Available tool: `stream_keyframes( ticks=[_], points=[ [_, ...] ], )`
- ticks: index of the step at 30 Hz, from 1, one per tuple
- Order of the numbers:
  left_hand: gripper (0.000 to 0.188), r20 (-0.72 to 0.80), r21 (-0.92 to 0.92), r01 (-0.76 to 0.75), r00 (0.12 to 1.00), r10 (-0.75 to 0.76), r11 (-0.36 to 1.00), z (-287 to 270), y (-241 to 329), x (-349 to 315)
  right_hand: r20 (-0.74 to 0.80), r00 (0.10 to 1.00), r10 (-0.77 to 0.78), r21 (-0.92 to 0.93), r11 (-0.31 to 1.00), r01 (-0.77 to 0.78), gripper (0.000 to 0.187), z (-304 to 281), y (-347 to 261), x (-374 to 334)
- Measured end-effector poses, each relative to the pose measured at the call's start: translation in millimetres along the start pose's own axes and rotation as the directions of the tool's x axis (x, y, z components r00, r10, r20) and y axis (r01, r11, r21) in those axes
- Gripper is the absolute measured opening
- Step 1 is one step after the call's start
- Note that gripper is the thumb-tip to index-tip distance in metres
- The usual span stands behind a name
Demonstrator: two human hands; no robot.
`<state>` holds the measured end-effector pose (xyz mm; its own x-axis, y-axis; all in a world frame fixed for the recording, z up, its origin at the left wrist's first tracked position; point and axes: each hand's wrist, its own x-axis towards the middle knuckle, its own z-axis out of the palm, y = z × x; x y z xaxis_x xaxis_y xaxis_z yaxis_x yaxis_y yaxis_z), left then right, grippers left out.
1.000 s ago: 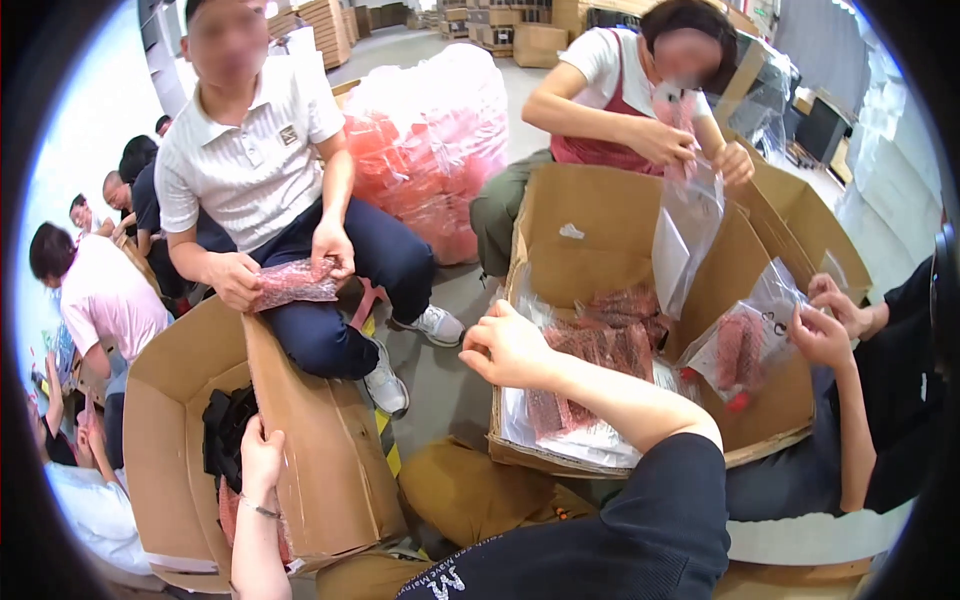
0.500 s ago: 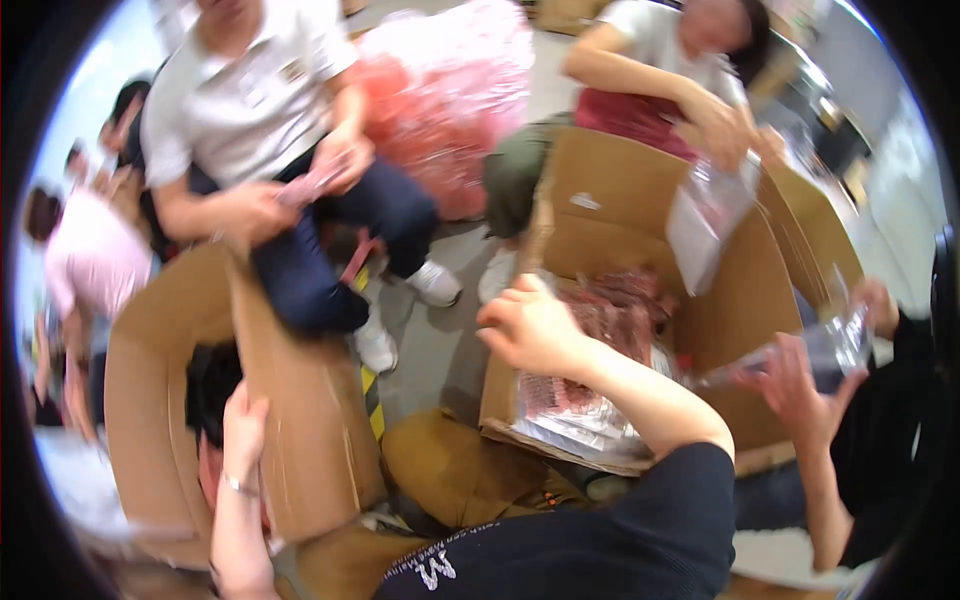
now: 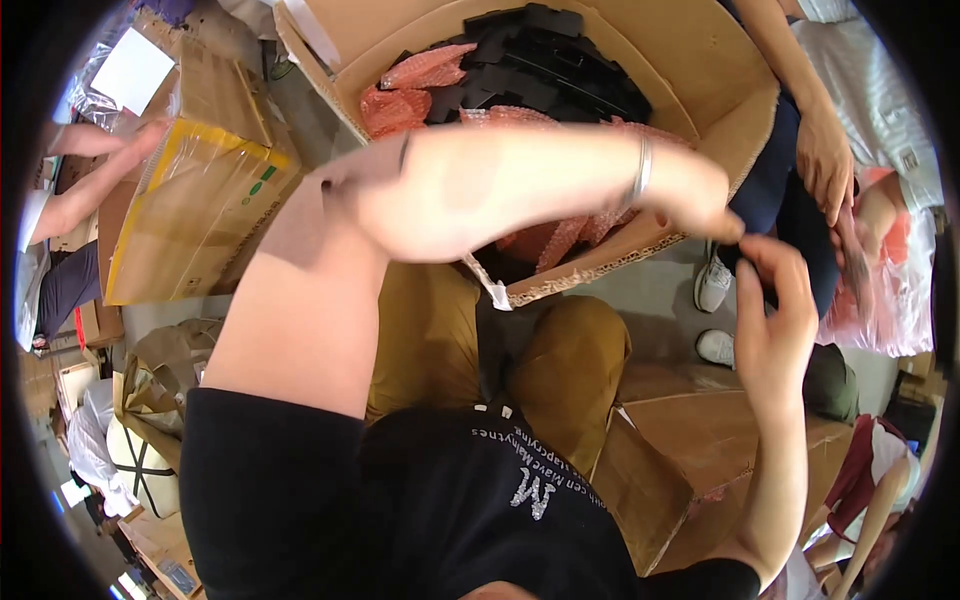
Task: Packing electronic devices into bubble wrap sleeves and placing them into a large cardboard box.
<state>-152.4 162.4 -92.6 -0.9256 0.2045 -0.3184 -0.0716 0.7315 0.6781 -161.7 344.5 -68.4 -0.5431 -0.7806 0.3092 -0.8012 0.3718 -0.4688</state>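
My left arm, with a silver bracelet, reaches across a cardboard box (image 3: 690,80) to the right. My left hand (image 3: 695,205) is over the box's right edge, smeared by motion, so its fingers do not show clearly. Its tips meet or overlap the fingertips of my right hand (image 3: 780,315). The right hand is raised with fingers bent and the thumb apart, and nothing shows in it. Inside the box lie flat black plastic parts (image 3: 560,60) and pink bubble wrap (image 3: 425,70), partly hidden by my forearm.
At left, a person's hand touches a large carton with yellow tape (image 3: 200,215). A co-worker's arm (image 3: 825,150) hangs beyond the box at right, near pink plastic wrap (image 3: 885,305). Another open cardboard box (image 3: 640,470) stands by my right knee.
My view has turned left, bringing the box of black parts in front of me. My left hand has left that box's edge and crossed rightward; my hands, formerly far apart, are close together.
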Motion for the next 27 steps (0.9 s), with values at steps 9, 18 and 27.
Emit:
stream_keyframes(
  ticks=[9,18,27],
  points=[
    [0.024,-0.315,0.732,0.282,0.947,-0.060,0.620,-159.9,-180.3,65.7,0.017,0.994,0.107,0.064,0.992,-0.108,0.011,86.8,1.2,93.0],
    [0.040,0.001,0.817,0.340,0.807,-0.590,0.466,-75.6,-402.5,132.1,0.022,1.000,0.010,0.021,1.000,-0.011,0.013,104.6,5.2,105.8],
    [0.066,-0.205,0.527,0.606,0.771,-0.603,0.595,-29.7,-391.0,137.8,0.015,0.999,0.051,0.006,0.999,-0.051,0.015,108.0,5.6,110.0]
  ],
)
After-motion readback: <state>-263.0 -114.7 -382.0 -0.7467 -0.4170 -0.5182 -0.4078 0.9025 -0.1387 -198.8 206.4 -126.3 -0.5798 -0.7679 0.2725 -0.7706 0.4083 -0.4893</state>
